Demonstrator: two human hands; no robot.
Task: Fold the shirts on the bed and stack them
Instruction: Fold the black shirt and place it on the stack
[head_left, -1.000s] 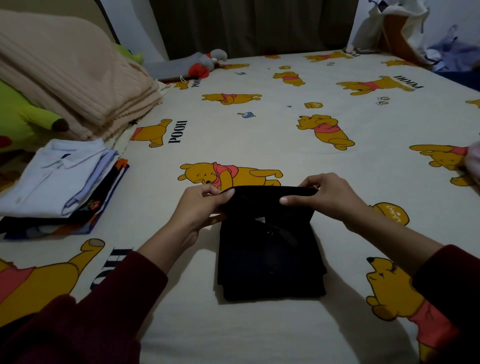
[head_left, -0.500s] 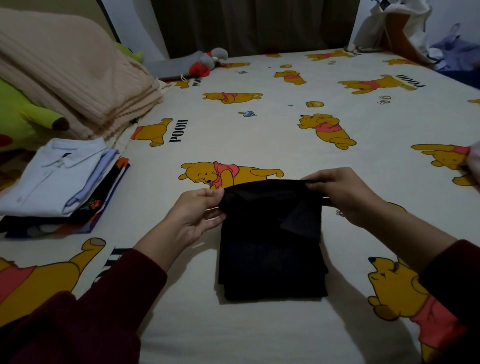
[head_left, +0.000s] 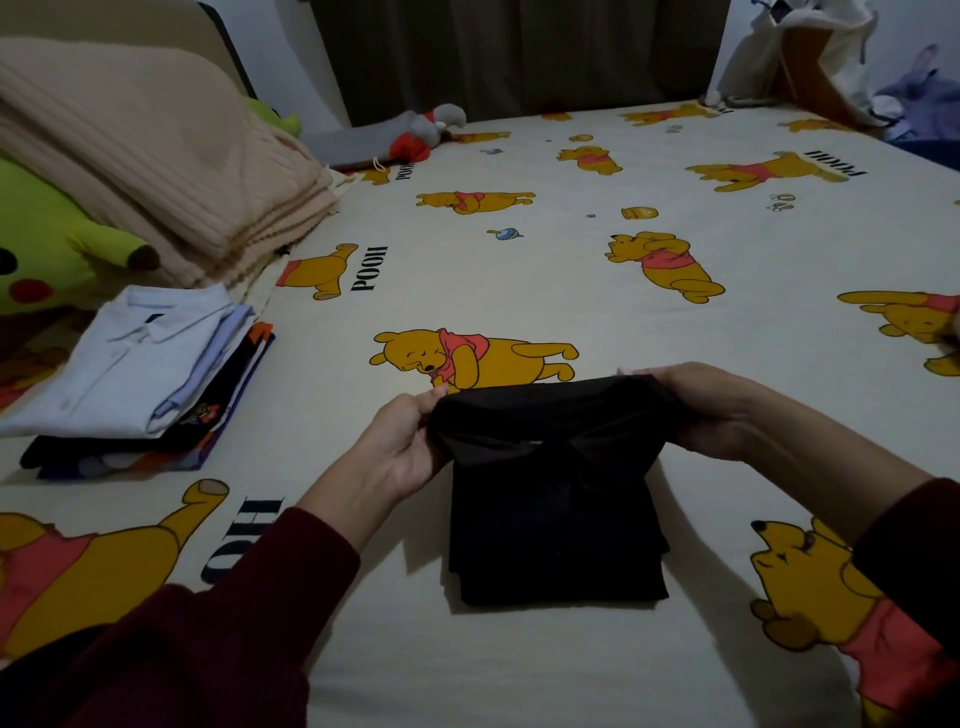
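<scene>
Both the left hand (head_left: 402, 447) and right hand (head_left: 698, 410) pinch the far corners of the black shirt (head_left: 556, 514), likely soft, light and floppy.

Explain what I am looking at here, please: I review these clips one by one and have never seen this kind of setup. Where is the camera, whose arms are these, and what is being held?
There is no machine here. A person wears one wide-angle camera on the head, looking forward and down, so the two arms in dark red sleeves at the bottom are the wearer's own. They work on a bed covered by a cream sheet printed with yellow bears. The left hand and the right hand each grip one end of the far edge of a black shirt, lifting that edge while the rest lies folded flat on the sheet. To the left sits a stack of folded shirts with a pale blue collared one on top. Behind it lie a folded beige blanket and a green plush toy.
</scene>
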